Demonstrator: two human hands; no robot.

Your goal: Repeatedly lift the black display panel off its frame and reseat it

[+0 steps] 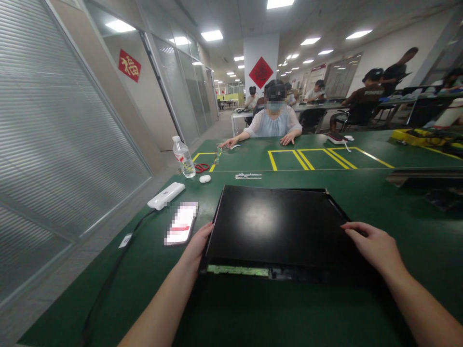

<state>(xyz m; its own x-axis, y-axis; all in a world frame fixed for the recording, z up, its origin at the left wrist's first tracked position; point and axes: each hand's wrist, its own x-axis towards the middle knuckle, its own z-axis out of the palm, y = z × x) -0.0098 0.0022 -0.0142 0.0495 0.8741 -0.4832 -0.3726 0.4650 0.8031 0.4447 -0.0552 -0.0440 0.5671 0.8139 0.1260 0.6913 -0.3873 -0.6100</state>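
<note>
A large flat black panel (275,226) lies on the green table (253,308) in front of me, with a strip of green circuit board (238,270) showing along its near edge. My left hand (197,246) rests against the panel's left edge, fingers stretched along it. My right hand (376,248) lies flat on the panel's right side, fingers pointing left, holding nothing.
Left of the panel lie a phone (181,224), a white power bank (166,195) with a black cable, a water bottle (183,156), red scissors (201,167) and a small white object (204,179). A person sits across the table (275,120). Others work behind.
</note>
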